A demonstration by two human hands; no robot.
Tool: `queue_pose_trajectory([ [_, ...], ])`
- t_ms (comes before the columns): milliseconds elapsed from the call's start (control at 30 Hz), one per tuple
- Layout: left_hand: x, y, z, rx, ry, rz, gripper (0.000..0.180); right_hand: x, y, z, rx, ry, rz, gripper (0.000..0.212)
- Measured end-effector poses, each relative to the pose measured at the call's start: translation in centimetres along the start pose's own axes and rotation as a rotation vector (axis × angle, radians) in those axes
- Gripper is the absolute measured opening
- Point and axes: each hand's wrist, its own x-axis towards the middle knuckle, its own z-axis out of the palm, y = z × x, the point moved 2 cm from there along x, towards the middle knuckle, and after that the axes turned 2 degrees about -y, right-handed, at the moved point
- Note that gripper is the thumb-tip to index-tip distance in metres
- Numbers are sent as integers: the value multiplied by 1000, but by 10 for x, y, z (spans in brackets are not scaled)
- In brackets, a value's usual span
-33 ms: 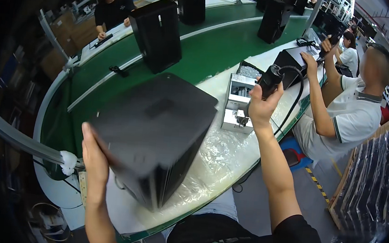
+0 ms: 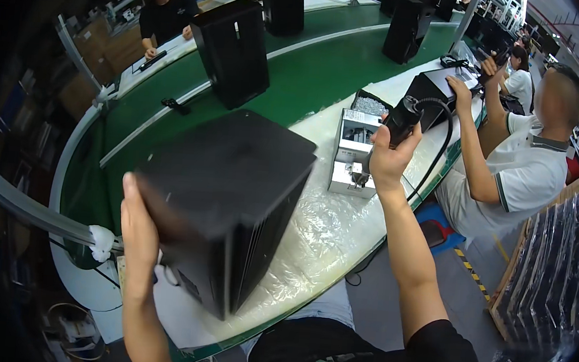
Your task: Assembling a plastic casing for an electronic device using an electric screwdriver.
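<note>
A large black speaker cabinet (image 2: 226,169) stands on the clear plastic film in front of me, its flat top toward me and slightly blurred by motion. My left hand (image 2: 141,237) lies along its left side with fingers stretched out, palm against the cabinet. In my right hand (image 2: 395,155) is a black corded electric screwdriver (image 2: 402,118), gripped around its body and raised above the right part of the bench. Its thick black cable loops from the upper end down to the right. The tool's lower tip is hard to make out.
White parts boxes (image 2: 356,142) holding small hardware sit right of the cabinet. Further black cabinets (image 2: 231,54) stand on the green conveyor (image 2: 318,74). A co-worker in a white shirt (image 2: 529,166) works close on my right. A metal rail (image 2: 36,209) runs at left.
The cabinet has turned a little, and its far right corner has shifted slightly left and nearer. My left hand has moved slightly with it. The right hand with the screwdriver stays almost still.
</note>
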Motion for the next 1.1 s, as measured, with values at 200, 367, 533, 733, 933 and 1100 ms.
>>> queue_pose_trajectory([
  [200,34,32,37,184,-438,216,64,7,-51,-1,171,-7,197,36],
  [367,32,-6,92,353,-522,357,58,45,-131,5,347,30,170,38],
  [533,27,-23,94,255,-772,243,79,66,-181,43,478,-18,-15,33],
  [733,4,-38,67,159,-828,53,69,63,-215,111,611,-107,-59,31],
  [933,0,-33,58,284,-752,91,63,37,-220,195,794,-277,57,62],
  [1100,1,-34,60,281,-746,88,66,29,-214,220,720,-369,-35,45],
])
